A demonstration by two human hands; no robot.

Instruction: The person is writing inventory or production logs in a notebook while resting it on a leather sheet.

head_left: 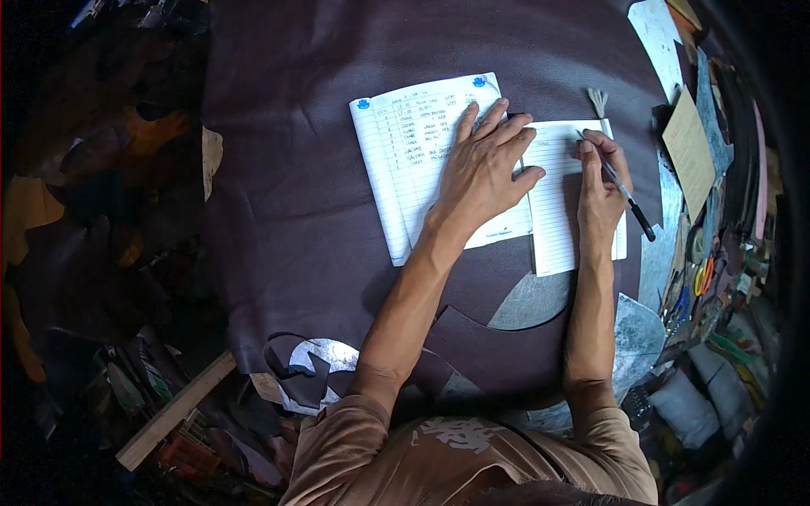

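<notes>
My left hand (485, 169) lies palm down with its fingers spread, across a ruled sheet (380, 202) with a handwritten list. Its fingertips reach the sheet's upper right, and the thumb extends over the edge of a smaller lined notepad (553, 236). Between the fingers of my right hand (601, 190) is a pen (639, 219) with a black end, its tip near the top of the notepad. The notepad overlaps the sheet's right side. Both papers rest on a large dark brown piece of leather (287, 152). A pale tassel (598, 101) sticks out above the notepad.
Cut leather pieces (489, 350) lie near my body over a grey surface (637, 337). A tan card (688, 152) sits at the right edge, with orange-handled scissors (701, 278) and clutter beyond. A wooden bar (173, 413) slants at lower left among scraps.
</notes>
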